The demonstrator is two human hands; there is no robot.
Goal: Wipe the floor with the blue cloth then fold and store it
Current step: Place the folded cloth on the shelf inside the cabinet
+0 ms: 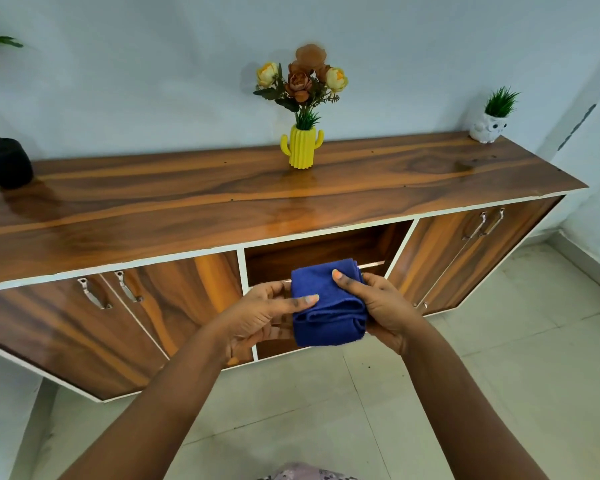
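both hands [257,317] [383,306] grip folded blue cloth [328,303] before open cabinet bay [319,251]

The open middle compartment [326,249] of the long wood-grain sideboard lay straight ahead of the two hands, its mouth unblocked apart from a thin shelf edge [373,265] crossing it. Closed doors with metal handles [92,292] flanked it on both sides. The glossy brown worktop [153,202] above was mostly bare; a yellow cactus-shaped vase of flowers [302,147] stood near the back, a small white owl planter [489,128] at the far right corner, and a dark object [4,157] at the left edge. The pale tiled floor [499,358] below offered open room.
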